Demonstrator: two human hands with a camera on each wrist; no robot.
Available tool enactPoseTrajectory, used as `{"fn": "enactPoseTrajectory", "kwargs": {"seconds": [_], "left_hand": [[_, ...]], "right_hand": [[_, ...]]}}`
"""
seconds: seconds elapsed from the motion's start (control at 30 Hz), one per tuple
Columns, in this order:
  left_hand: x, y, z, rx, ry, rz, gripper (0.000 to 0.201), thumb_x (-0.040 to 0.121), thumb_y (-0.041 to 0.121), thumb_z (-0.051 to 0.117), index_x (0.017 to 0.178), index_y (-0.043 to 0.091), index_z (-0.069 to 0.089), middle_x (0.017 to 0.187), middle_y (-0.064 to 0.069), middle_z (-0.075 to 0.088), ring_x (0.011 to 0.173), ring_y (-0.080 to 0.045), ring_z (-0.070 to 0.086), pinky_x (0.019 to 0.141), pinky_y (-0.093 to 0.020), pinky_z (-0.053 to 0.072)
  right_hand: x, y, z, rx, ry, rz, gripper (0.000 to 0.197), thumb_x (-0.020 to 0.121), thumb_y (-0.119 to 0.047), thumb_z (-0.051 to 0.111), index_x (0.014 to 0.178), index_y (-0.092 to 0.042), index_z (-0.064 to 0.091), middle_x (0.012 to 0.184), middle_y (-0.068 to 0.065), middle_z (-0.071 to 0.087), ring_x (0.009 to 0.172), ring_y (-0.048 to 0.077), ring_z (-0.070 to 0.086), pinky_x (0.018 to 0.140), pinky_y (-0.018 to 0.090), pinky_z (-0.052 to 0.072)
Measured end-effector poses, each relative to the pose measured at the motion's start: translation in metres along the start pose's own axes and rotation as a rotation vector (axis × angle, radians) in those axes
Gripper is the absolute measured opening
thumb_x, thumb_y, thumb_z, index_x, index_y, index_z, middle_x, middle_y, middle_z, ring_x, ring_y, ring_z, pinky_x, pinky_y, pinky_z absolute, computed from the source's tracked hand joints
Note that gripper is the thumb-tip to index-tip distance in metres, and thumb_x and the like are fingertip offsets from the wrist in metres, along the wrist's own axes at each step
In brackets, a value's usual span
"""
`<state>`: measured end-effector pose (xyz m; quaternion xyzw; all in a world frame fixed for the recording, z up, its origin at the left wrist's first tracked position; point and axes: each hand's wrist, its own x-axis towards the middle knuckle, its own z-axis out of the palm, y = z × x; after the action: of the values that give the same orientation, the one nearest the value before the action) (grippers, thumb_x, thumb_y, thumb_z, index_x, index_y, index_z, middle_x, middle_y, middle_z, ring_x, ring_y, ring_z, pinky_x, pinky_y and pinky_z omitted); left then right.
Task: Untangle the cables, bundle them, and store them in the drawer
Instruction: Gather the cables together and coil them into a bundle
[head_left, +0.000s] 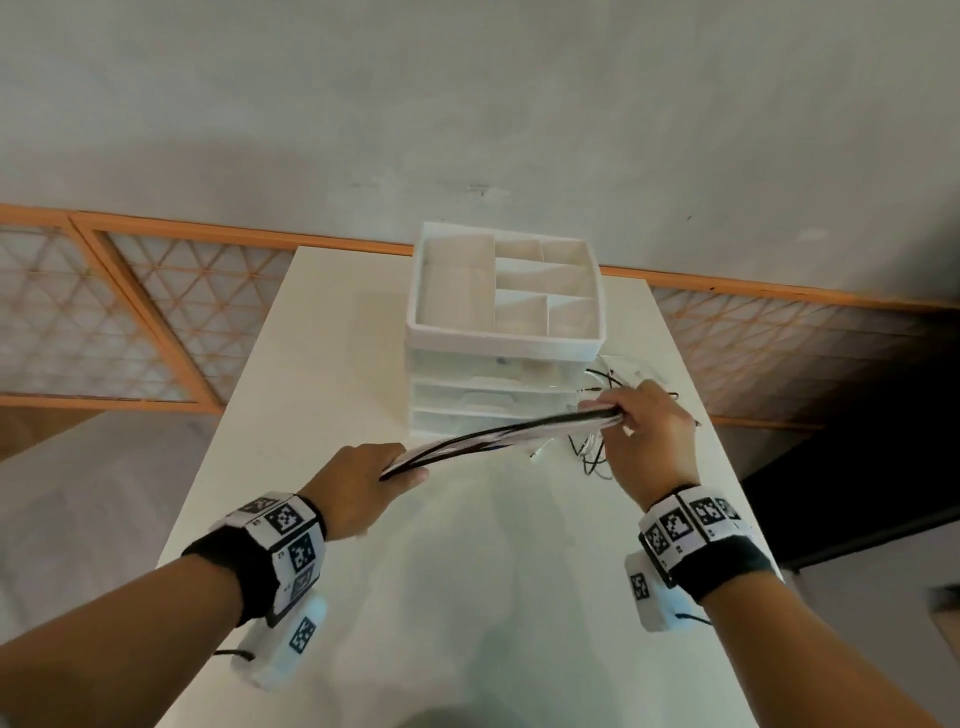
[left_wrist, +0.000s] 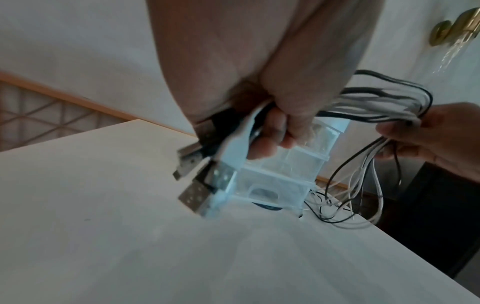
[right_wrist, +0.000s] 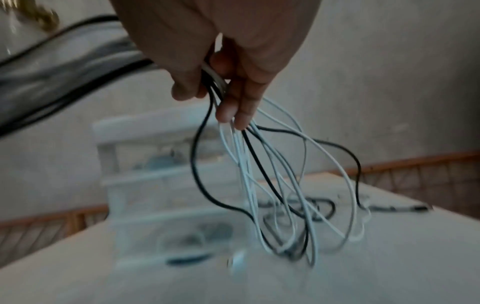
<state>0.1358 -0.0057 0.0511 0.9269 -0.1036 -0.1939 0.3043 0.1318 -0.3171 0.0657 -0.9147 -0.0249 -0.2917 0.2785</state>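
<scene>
A bunch of black and white cables (head_left: 498, 436) stretches between my two hands above the white table (head_left: 467, 597). My left hand (head_left: 363, 480) grips the plug end; several USB plugs (left_wrist: 205, 174) stick out past its fingers. My right hand (head_left: 636, 421) grips the bunch further along, and the loose cable loops (right_wrist: 275, 185) hang from it down onto the table. The clear drawer unit (head_left: 498, 389) stands just behind the hands, its drawers pushed in. A dark cable coil (left_wrist: 265, 194) shows inside the lowest drawer.
A white divided organiser tray (head_left: 506, 291) sits on top of the drawer unit. Loose cable ends (head_left: 592, 457) lie on the table right of the unit, near the table's right edge (head_left: 727, 457). An orange lattice railing (head_left: 130, 322) runs behind the table.
</scene>
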Motion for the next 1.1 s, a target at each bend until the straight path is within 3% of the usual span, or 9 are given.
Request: {"fn": "enactPoseTrajectory", "kwargs": {"seconds": [0.13, 0.27, 0.43, 0.53, 0.6, 0.67, 0.8, 0.93, 1.1], "left_hand": [[-0.007, -0.014, -0.012, 0.031, 0.151, 0.000, 0.027, 0.095, 0.026, 0.059, 0.069, 0.021, 0.054, 0.059, 0.002, 0.054, 0.056, -0.024, 0.055, 0.046, -0.022, 0.037], [-0.009, -0.021, -0.024, 0.135, 0.176, -0.053, 0.028, 0.091, 0.024, 0.057, 0.065, 0.026, 0.051, 0.071, -0.005, 0.062, 0.072, -0.032, 0.059, 0.060, -0.034, 0.045], [-0.017, 0.000, -0.040, 0.229, 0.121, -0.035, 0.023, 0.096, 0.030, 0.051, 0.078, 0.020, 0.062, 0.072, 0.000, 0.058, 0.073, -0.027, 0.056, 0.058, -0.029, 0.039], [-0.025, 0.029, -0.041, 0.255, 0.026, 0.095, 0.022, 0.092, 0.026, 0.051, 0.075, 0.026, 0.065, 0.079, -0.003, 0.065, 0.066, -0.023, 0.057, 0.053, -0.028, 0.040], [-0.030, 0.049, -0.036, 0.223, 0.000, 0.226, 0.021, 0.090, 0.024, 0.053, 0.073, 0.028, 0.065, 0.079, -0.002, 0.069, 0.070, -0.023, 0.063, 0.059, -0.031, 0.046], [-0.033, 0.061, -0.033, 0.159, -0.017, 0.285, 0.018, 0.090, 0.020, 0.055, 0.080, 0.022, 0.070, 0.074, 0.000, 0.069, 0.065, -0.017, 0.062, 0.057, -0.025, 0.047], [-0.039, 0.056, -0.028, -0.055, -0.070, 0.203, 0.018, 0.091, 0.027, 0.064, 0.073, 0.021, 0.064, 0.064, 0.002, 0.067, 0.052, -0.007, 0.057, 0.052, -0.018, 0.043], [-0.048, 0.062, -0.006, -0.218, -0.118, 0.136, 0.016, 0.095, 0.032, 0.061, 0.083, 0.021, 0.064, 0.069, -0.002, 0.067, 0.054, -0.011, 0.059, 0.056, -0.027, 0.049], [-0.045, 0.102, 0.012, 0.039, -0.066, 0.227, 0.017, 0.098, 0.024, 0.056, 0.091, 0.010, 0.063, 0.072, 0.006, 0.062, 0.061, -0.009, 0.054, 0.059, -0.020, 0.042]], "right_hand": [[-0.063, 0.010, 0.033, -0.059, -0.361, 0.116, 0.016, 0.073, -0.008, 0.082, 0.082, -0.016, 0.072, 0.069, -0.004, 0.056, 0.058, 0.011, 0.046, 0.060, 0.017, 0.037], [-0.080, -0.018, 0.031, -0.150, -0.842, 0.239, 0.055, 0.080, -0.040, 0.077, 0.131, -0.029, 0.059, 0.102, -0.004, 0.061, 0.094, 0.014, 0.057, 0.084, 0.023, 0.038], [-0.045, -0.078, -0.003, -0.099, -0.664, 0.141, 0.090, 0.063, -0.065, 0.078, 0.143, -0.044, 0.040, 0.125, -0.007, 0.040, 0.111, 0.017, 0.053, 0.097, 0.036, 0.046], [-0.036, -0.113, 0.000, -0.132, -0.557, -0.047, 0.100, 0.055, -0.083, 0.064, 0.143, -0.044, 0.040, 0.140, -0.008, 0.041, 0.120, 0.014, 0.048, 0.103, 0.039, 0.038], [-0.039, -0.126, 0.010, -0.019, -0.603, -0.074, 0.084, 0.063, -0.074, 0.066, 0.138, -0.042, 0.045, 0.129, -0.009, 0.061, 0.115, 0.015, 0.058, 0.101, 0.040, 0.044], [-0.042, -0.127, 0.015, 0.229, -0.594, 0.006, 0.046, 0.078, -0.051, 0.074, 0.120, -0.035, 0.064, 0.099, -0.011, 0.075, 0.090, 0.012, 0.069, 0.081, 0.036, 0.055], [-0.039, -0.106, 0.000, 0.391, -0.529, 0.102, 0.005, 0.087, -0.022, 0.076, 0.091, -0.022, 0.079, 0.061, -0.024, 0.062, 0.055, 0.002, 0.055, 0.054, 0.013, 0.038], [-0.038, -0.085, -0.022, 0.412, -0.488, 0.139, 0.009, 0.085, -0.020, 0.077, 0.089, -0.028, 0.078, 0.063, -0.019, 0.064, 0.051, 0.004, 0.054, 0.051, 0.016, 0.042], [-0.035, -0.080, -0.046, 0.208, -0.678, -0.067, 0.044, 0.084, -0.034, 0.072, 0.125, -0.040, 0.061, 0.075, -0.015, 0.068, 0.066, 0.004, 0.060, 0.073, 0.029, 0.056]]}}
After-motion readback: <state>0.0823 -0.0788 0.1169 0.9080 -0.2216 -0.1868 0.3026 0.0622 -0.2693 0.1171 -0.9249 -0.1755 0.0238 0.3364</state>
